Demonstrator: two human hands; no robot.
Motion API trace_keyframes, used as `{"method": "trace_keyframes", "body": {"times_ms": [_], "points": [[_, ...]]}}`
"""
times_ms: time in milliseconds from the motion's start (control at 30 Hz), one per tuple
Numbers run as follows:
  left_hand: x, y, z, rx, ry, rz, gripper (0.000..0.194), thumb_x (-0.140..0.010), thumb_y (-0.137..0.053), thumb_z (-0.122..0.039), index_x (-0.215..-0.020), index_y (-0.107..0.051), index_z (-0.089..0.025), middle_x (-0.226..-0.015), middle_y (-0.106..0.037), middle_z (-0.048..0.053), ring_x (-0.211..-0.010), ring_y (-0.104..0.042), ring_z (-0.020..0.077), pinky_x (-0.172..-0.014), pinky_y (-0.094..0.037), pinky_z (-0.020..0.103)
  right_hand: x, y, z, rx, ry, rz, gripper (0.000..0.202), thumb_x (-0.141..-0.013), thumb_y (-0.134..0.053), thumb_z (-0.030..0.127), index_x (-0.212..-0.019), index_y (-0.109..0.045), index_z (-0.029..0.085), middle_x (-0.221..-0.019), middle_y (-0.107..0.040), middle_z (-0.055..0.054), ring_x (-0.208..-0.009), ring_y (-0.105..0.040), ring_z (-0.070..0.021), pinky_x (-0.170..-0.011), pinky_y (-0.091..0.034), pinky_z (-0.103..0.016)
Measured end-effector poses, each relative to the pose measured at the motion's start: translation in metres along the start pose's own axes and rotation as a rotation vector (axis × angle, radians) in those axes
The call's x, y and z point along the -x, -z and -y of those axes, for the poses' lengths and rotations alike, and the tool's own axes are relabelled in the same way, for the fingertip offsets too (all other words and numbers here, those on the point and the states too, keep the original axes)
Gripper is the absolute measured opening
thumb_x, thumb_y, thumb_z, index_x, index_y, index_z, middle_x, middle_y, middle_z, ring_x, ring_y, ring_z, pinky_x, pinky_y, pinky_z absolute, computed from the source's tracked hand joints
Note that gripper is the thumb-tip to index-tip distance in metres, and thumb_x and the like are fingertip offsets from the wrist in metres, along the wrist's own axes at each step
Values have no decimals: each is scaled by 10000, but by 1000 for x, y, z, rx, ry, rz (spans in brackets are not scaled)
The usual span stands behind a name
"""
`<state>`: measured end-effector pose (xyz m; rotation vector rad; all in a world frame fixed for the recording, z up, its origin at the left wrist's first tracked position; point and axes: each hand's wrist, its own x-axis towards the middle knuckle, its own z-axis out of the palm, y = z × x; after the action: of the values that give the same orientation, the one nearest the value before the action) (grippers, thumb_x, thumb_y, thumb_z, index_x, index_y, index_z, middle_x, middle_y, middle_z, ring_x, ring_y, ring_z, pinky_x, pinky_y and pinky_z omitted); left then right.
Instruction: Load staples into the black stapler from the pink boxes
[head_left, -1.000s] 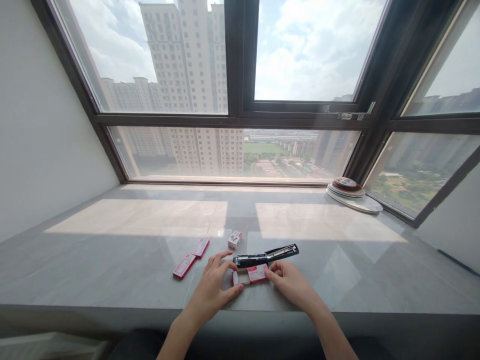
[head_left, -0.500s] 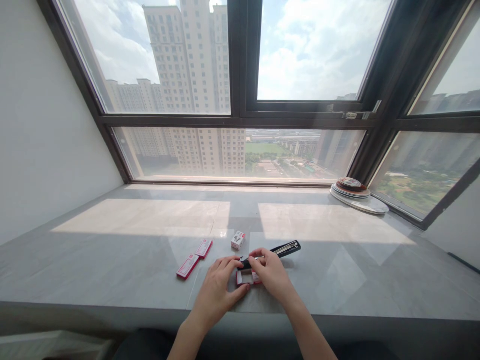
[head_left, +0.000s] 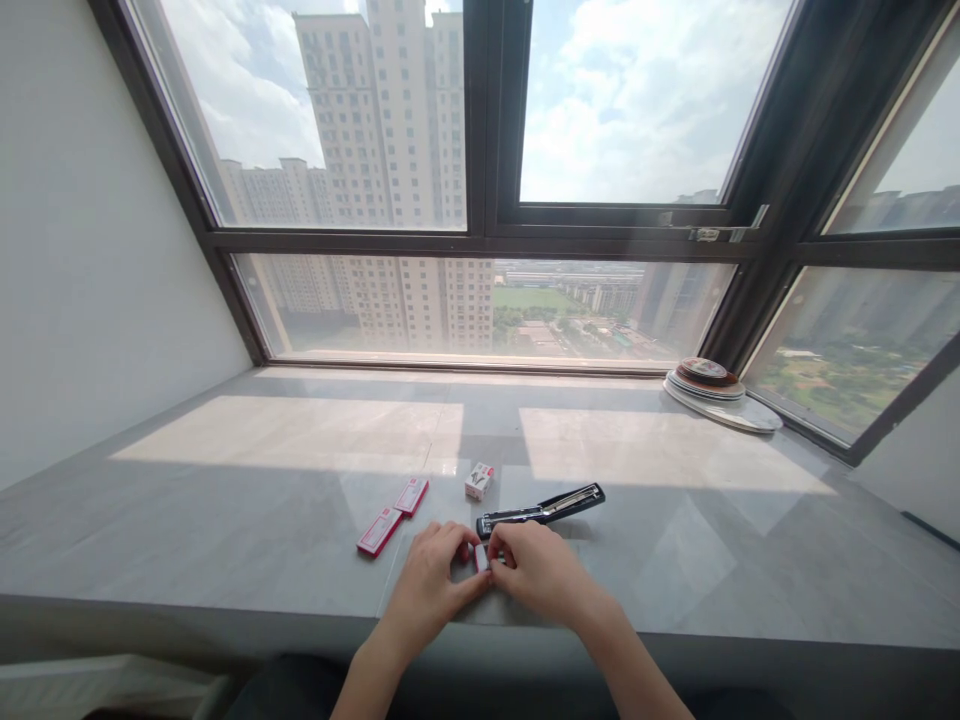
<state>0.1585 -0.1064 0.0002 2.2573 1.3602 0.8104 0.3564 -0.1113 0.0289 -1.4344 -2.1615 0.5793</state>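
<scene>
A small red-and-white cardboard box (head_left: 481, 558) is in my hands near the front of the sill, mostly covered by fingers. My left hand (head_left: 433, 572) grips it from the left, thumb at the near side and fingers at the far side. At its right end, my right hand (head_left: 536, 568) has its fingertips pinched together on the box; its palm hides the rest. Just beyond lies an opened black stapler (head_left: 540, 510), its top swung out to the right and the metal magazine showing. Neither hand touches the stapler.
Two flat red-and-white boxes (head_left: 380, 531) lie end to end on the left. A small white box (head_left: 479, 481) with a printed picture stands behind the stapler. Stacked plates or mats (head_left: 716, 392) sit in the far right corner by the window. The sill's front edge (head_left: 480, 628) is close.
My right hand has left the stapler and come nearer, down to the small box. My left fingers have drawn back from the stapler onto the box too.
</scene>
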Motion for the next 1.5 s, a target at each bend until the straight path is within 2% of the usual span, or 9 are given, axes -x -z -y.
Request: {"method": "trace_keyframes", "body": {"times_ms": [267,400,533,700,800,933,1100,1300,1500], "points": [[8,2,9,135,125,-12,422,-723,-811,-431,-1037,-601,-242,-879,-646,-5,-846,-595,199,-773,-432,298,36,24,-54,38,-302,-104,279,-981,-489,379,-797,-609,206,-685,-647,-17,-648,-565,-179,-585,-285,-272],[6,-10,-9,94,100,-22,333,-739,-797,-432,-942,-609,-247,-917,-673,-2,-906,-606,216,-857,-428,331,37,12,-57,-46,-228,-62,289,-984,-488,370,-767,-588,207,-765,-685,-24,-716,-600,-184,-624,-323,-273],[3,-26,-28,-25,22,-57,463,-758,-789,-418,-1168,-623,-286,-1043,-683,24,-1005,-603,255,-937,-399,387,40,4,-64,-172,-258,-84,349,-980,-495,475,-781,-588,204,-719,-660,-16,-679,-588,-177,-610,-343,-273],[0,-33,-32,-126,2,-73,565,-798,-746,-485,-1313,-581,-320,-1142,-670,44,-1068,-591,282,-957,-372,419,56,38,-120,-363,-489,-187,596,-869,-606,656,-1224,-547,181,-601,-534,49,-527,-496,-151,-509,-324,-259],[-4,-33,-31,-103,29,-71,542,-761,-775,-501,-1242,-610,-314,-1148,-677,33,-1072,-594,277,-950,-366,411,42,59,-136,-586,-359,-213,763,-812,-698,626,-1406,-438,223,-828,-626,2,-590,-509,-133,-499,-335,-237],[-10,-32,-35,-70,67,-70,478,-726,-794,-519,-1114,-634,-292,-1097,-690,18,-1030,-606,264,-918,-365,399,-4,62,-114,-684,-70,-151,548,-770,-748,612,-1076,-649,168,-822,-616,-23,-691,-523,-143,-571,-367,-243],[-12,-34,-38,-127,57,-86,400,-774,-736,-524,-1069,-629,-277,-1042,-684,44,-992,-599,284,-868,-365,412,-44,39,-72,-401,21,-94,452,-722,-792,590,-871,-703,173,-599,-436,69,-569,-372,-98,-536,-282,-234],[-7,-35,-41,-199,20,-93,349,-823,-700,-471,-1115,-636,-292,-1019,-668,60,-991,-583,298,-858,-358,432,-46,26,-53,-81,58,-37,343,-803,-743,523,-943,-753,210,-599,-499,60,-574,-427,-105,-551,-260,-228],[2,-26,-46,-225,-79,-40,164,-888,-654,-383,-1042,-668,-327,-978,-658,28,-979,-573,266,-884,-329,440,-45,23,-55,-30,65,-46,330,-846,-708,509,-1040,-746,244,-623,-521,63,-578,-455,-107,-561,-246,-230]]}}
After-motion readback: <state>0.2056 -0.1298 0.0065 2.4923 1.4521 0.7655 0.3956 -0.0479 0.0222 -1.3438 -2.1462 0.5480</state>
